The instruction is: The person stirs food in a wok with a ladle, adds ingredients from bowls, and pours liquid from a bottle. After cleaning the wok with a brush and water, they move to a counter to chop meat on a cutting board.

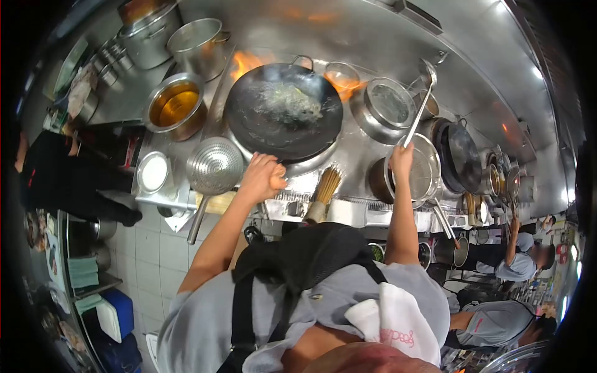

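A large black wok (249, 118) sits over flames, with steaming or bubbling liquid inside. My left hand (262, 178) is closed at the wok's near edge, around something pinkish-tan that I cannot make out clearly. My right hand (402, 160) grips the handle of a long metal ladle (418, 118), its bowl raised toward the back wall. Beneath that hand lies a round wire strainer (423, 168) on a pot. A perforated metal skimmer (214, 165) rests left of the wok, its handle toward me. The bamboo brush (328, 185) stands upright between my hands.
A pot of amber liquid (177, 107) and a tall steel pot (198, 46) stand left. Flames rise behind the wok. A lidded pot (388, 104) and a second wok (463, 155) are on the right. One person (74, 168) stands at left, two more at far right.
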Action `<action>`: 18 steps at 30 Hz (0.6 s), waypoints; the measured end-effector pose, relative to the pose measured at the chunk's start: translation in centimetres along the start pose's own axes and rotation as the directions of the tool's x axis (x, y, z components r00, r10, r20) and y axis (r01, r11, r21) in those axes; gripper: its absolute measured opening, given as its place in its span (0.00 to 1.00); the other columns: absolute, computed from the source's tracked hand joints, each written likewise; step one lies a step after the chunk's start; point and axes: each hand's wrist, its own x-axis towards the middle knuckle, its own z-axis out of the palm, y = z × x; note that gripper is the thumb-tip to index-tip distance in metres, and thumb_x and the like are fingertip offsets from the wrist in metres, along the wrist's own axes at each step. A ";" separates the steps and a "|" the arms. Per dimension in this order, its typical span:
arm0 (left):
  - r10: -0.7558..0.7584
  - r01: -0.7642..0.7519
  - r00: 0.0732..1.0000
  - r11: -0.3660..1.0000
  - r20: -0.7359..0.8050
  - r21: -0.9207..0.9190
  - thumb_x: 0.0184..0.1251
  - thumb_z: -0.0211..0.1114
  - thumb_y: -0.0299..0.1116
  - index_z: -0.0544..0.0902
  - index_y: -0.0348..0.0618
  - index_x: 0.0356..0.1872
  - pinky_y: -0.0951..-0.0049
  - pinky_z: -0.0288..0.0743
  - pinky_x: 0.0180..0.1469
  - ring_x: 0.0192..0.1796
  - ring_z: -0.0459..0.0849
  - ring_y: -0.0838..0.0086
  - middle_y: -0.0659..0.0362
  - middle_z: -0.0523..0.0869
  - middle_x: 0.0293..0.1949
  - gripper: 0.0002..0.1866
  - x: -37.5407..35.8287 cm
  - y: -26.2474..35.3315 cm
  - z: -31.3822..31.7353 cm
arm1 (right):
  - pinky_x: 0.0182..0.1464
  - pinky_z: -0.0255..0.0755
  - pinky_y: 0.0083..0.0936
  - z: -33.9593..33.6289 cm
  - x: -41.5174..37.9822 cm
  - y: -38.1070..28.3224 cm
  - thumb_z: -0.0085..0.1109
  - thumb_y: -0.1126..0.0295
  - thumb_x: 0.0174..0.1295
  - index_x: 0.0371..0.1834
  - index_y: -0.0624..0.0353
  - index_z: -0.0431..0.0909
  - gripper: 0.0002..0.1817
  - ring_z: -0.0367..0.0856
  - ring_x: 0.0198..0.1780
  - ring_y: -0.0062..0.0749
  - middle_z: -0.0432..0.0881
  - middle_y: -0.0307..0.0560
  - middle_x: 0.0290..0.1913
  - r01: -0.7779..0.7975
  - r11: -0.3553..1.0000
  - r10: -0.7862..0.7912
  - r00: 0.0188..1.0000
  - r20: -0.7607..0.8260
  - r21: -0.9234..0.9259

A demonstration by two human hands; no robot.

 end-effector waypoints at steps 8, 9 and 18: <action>-0.062 0.064 0.997 0.998 -0.051 0.026 0.42 0.75 0.38 0.82 0.41 0.37 0.51 0.56 0.71 0.61 0.71 0.54 0.51 0.77 0.53 0.20 0.1 1.1 0.8 | 0.17 0.57 0.15 1.0 18.5 7.2 0.37 0.79 0.66 0.28 0.63 0.65 0.09 0.61 0.13 0.20 0.64 0.36 0.14 -0.624 -0.640 0.064 0.538 0.841 0.448; -0.062 0.063 0.997 0.998 -0.051 0.026 0.42 0.75 0.40 0.83 0.41 0.37 0.50 0.55 0.72 0.62 0.70 0.55 0.51 0.77 0.53 0.20 -0.1 1.1 0.9 | 0.17 0.57 0.15 0.9 18.3 6.4 0.37 0.79 0.66 0.28 0.63 0.65 0.09 0.61 0.13 0.20 0.64 0.36 0.14 -0.628 -0.636 0.065 0.535 0.842 0.448; -0.034 0.035 0.998 0.999 -0.057 0.024 0.40 0.75 0.40 0.84 0.42 0.37 0.49 0.51 0.73 0.65 0.68 0.54 0.52 0.75 0.56 0.21 -0.5 1.0 0.8 | 0.17 0.61 0.16 -1.0 7.1 -7.9 0.40 0.81 0.66 0.56 0.71 0.53 0.16 0.66 0.17 0.20 0.65 0.35 0.19 -0.641 -0.612 0.000 0.586 0.810 0.463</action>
